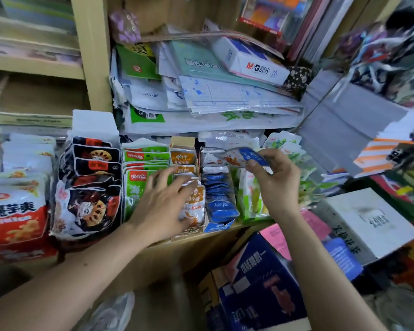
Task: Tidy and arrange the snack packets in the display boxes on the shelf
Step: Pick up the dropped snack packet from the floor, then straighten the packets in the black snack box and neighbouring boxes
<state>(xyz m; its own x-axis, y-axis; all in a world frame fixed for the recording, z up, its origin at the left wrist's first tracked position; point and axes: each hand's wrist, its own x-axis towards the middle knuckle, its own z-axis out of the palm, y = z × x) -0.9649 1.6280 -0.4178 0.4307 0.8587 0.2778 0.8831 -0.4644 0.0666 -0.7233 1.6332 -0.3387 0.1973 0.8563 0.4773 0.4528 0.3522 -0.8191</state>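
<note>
Above blue display box (219,226): blue packet (252,157), lying crosswise, pinched by right hand (276,180). Left hand (163,206), fingers (164,175) released, on orange packets (196,201) alongside.

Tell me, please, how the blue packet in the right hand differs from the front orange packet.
The blue packet is blue-banded; the orange packet is orange on white. The blue packet is held above the display boxes; the orange packet stands at its box's front. The right hand pinches the blue packet; the left hand only reaches straight fingers across the orange packet. Both are small sealed pouches.
</note>
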